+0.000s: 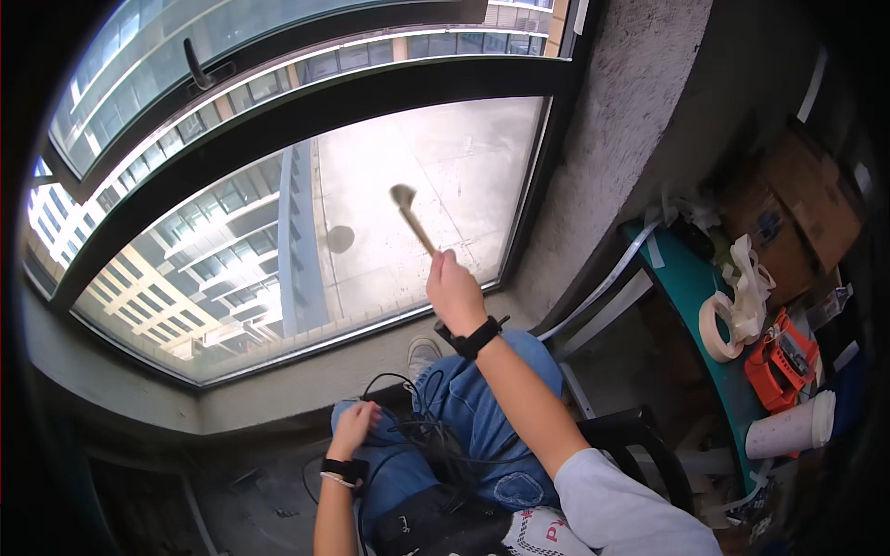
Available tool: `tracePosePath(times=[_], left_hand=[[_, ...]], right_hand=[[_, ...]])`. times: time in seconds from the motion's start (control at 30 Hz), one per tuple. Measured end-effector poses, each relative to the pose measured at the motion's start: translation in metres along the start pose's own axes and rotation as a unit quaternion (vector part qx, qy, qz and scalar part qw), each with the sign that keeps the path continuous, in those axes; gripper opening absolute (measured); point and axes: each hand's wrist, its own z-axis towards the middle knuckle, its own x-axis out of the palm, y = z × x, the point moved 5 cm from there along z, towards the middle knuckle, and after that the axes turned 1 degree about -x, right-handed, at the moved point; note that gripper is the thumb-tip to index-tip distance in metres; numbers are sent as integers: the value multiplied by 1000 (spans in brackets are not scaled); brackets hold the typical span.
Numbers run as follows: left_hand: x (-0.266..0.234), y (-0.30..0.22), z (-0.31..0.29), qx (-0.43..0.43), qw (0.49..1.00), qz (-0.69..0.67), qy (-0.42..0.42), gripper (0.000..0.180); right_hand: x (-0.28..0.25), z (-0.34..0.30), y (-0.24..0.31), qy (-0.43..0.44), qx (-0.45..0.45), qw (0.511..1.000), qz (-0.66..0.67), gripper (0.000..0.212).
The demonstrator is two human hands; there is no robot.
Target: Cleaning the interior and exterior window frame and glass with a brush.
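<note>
Raised in front of the window, my right hand (456, 295) is closed around the lower end of a slim tan stick with a rounded brownish head (404, 198). Blur hides whether that head is a brush or a spoon bowl. The head is held up toward the window glass (482, 157); whether it touches cannot be told. Over my left knee rests my left hand (355, 428), its fingers curled and partly hidden. Next to it, a tangle of black cables (436, 435) lies across my lap.
A teal-topped table (681, 287) stands at the right, bearing a tape roll (721, 326), an orange-red device (783, 361), a pale cup (791, 426) and a cardboard box (788, 213). A black chair arm (640, 435) is close by my right elbow. A handle (196, 67) projects from the upper window frame.
</note>
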Motion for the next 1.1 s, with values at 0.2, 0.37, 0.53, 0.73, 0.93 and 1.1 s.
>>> tracePosePath(times=[0.2, 0.37, 0.53, 0.73, 0.93, 1.1], left_hand=[[41, -19, 3, 43, 956, 290, 2, 29], [40, -2, 12, 2, 959, 283, 6, 28], [31, 4, 12, -28, 984, 171, 30, 27], [31, -4, 13, 12, 964, 261, 52, 25], [33, -9, 12, 40, 932, 361, 12, 26], [33, -12, 15, 42, 937, 346, -4, 24]], right_hand=[[46, -25, -2, 203, -50, 970, -122, 31], [40, -3, -19, 132, 62, 982, -119, 36], [-36, 22, -32, 54, 104, 987, -108, 37], [-45, 24, -41, -49, 148, 986, -52, 35], [-67, 25, -38, -241, 81, 965, 70, 32], [-41, 27, -42, -79, 120, 990, -12, 27]])
